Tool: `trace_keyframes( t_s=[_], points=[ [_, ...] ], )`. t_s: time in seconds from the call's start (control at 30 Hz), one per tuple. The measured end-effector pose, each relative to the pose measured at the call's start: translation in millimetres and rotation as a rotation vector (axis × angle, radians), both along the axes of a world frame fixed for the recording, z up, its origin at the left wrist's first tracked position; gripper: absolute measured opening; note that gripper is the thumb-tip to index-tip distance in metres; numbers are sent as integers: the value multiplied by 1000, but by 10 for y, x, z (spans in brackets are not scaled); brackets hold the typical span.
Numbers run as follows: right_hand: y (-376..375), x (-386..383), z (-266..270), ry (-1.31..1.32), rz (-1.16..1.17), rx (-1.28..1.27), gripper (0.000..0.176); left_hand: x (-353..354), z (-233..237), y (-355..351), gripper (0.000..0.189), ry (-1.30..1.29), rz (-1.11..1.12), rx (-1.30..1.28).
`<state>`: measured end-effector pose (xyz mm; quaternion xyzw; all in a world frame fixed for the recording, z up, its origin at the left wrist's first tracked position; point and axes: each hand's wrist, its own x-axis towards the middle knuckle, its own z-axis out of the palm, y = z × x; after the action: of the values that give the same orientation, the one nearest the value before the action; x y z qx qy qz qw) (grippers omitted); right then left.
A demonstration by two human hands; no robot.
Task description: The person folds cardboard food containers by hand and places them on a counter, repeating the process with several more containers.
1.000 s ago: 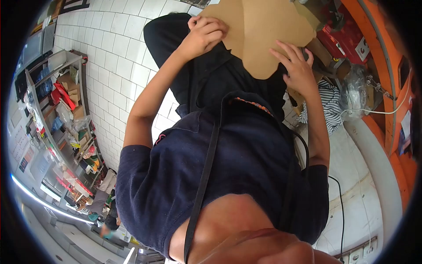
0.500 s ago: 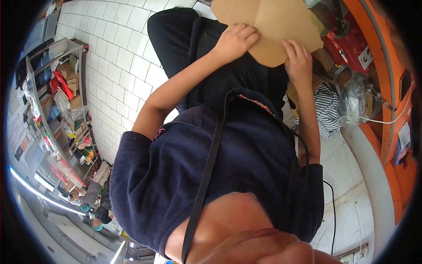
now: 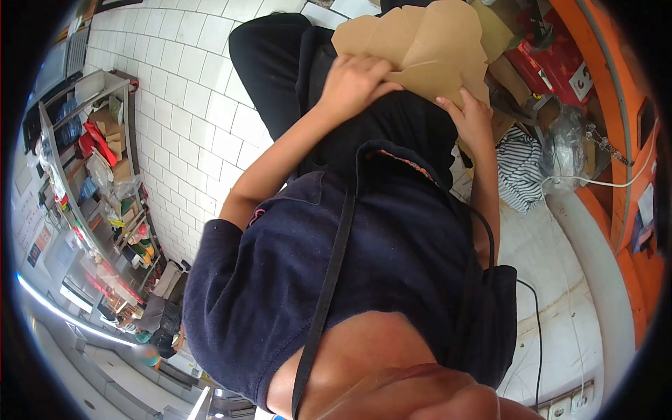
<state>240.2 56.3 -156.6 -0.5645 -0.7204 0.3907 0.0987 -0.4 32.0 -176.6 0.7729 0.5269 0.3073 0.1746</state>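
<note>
A brown cardboard sheet (image 3: 437, 52) with scalloped edges and several crease lines fanning across it lies over my lap at the top of the view. My left hand (image 3: 355, 85) is closed on its near left edge, the fingers bent over the card and the thumb stretched along the fold. At the near right corner, my right hand (image 3: 469, 120) pinches the card, thumb on the upper face. Its other fingers are partly hidden by the sheet. Dark trousers (image 3: 273, 56) show beneath.
To the right stand an orange frame (image 3: 609, 91), a red box (image 3: 553, 70), clear plastic wrap (image 3: 565, 140) and striped cloth (image 3: 519, 171). A white cable (image 3: 595, 183) crosses there. At left is a loaded shelf (image 3: 105, 161); another person (image 3: 164, 325) is beyond it.
The cardboard has shifted down toward me and slightly left, and its creases now show more. My left hand has turned over its near edge; my right hand has moved slightly down.
</note>
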Motion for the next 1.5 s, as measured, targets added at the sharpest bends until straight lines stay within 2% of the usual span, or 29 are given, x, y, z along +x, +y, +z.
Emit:
trace_keyframes(
  t_s=[0.07, 0.13, 0.17, 0.2, 0.33, 0.4, 0.43, 0.5, 0.53, 0.57, 0.6, 0.63, 0.7, 0.73, 0.77, 0.83, 0.87, 0.9, 0.97, 1.03, 1.1, 1.17, 1.2, 1.3, 1.4, 1.5],
  points=[
    [-29, -20, -20, -34, -20, -17, 38, -128, -47, -89, 35, 161, 128, 1],
    [-97, -54, -42, -67, -26, -35, 39, -41, -98, -51, 37, 147, 185, -40],
    [-128, -91, -52, -132, -52, 78, 40, 9, -142, 9, 40, 137, 249, -65],
    [-134, -129, -64, -194, -77, 199, 41, 59, -191, 90, 46, 99, 272, 25],
    [-181, -186, -190, -274, -85, 401, 41, 101, -244, 208, 49, 241, 277, -48],
    [-206, -182, -228, -382, -99, 487, 39, 74, -282, 297, 59, 279, 184, -9],
    [-209, -185, -232, -384, -102, 487, 39, 62, -296, 344, 59, 277, 181, -8],
    [-252, -214, -218, -569, -53, 402, 38, 33, -264, 426, 68, 348, 171, 43],
    [-309, -242, -208, -569, -56, 403, 38, 42, -12, 469, 72, 441, 138, -213],
    [-376, -285, -193, -609, -68, 278, 36, 80, 202, 431, 72, 440, 138, -201],
    [-415, -330, -166, -648, -81, 154, 36, 130, 403, 361, 65, 562, 103, 86],
    [-432, -396, -129, -651, -87, 162, 36, 166, 510, 320, 58, 676, 66, 374],
    [-495, -487, -76, -308, 24, 895, 41, 347, 217, 79, 40, 520, -404, 728],
    [-645, -445, -125, -134, 127, 354, 42, 456, 171, 16, 30, 484, -505, 848],
    [-606, -299, -171, -137, 131, 350, 42, 439, 109, -10, 30, 481, -501, 844],
    [-275, -178, 97, 181, 208, -397, 35, 265, 93, 55, 20, 518, -512, 567],
    [-279, -7, 30, 268, 238, -140, 28, 155, 89, 96, 12, 475, -475, 511],
    [-233, 4, 146, 270, 236, -138, 28, 36, 79, 130, 4, 433, -436, 452],
    [-42, 25, 487, -357, 372, 595, 33, -116, 9, 158, 6, 402, -452, 461],
    [141, 91, 435, -399, 414, 645, 35, -177, -25, 141, 14, 340, -529, 574],
    [224, 152, 356, -436, 460, 691, 38, -235, -12, 151, 18, 346, -538, 573],
    [178, 173, 191, -345, 455, 713, 37, -294, 43, 182, 19, 324, -459, 633],
    [144, 154, 160, -357, 476, 840, 33, -315, 37, 174, 19, 332, -450, 626],
    [167, 106, 117, -222, 404, 747, 27, -312, 7, 163, 13, 353, -297, 648],
    [98, 31, 11, -245, 329, 754, 29, -109, 108, -1, 13, 414, -88, 313],
    [-6, 14, -14, -235, 287, 653, 29, 15, -24, -72, 21, 346, -66, 205]
  ],
)
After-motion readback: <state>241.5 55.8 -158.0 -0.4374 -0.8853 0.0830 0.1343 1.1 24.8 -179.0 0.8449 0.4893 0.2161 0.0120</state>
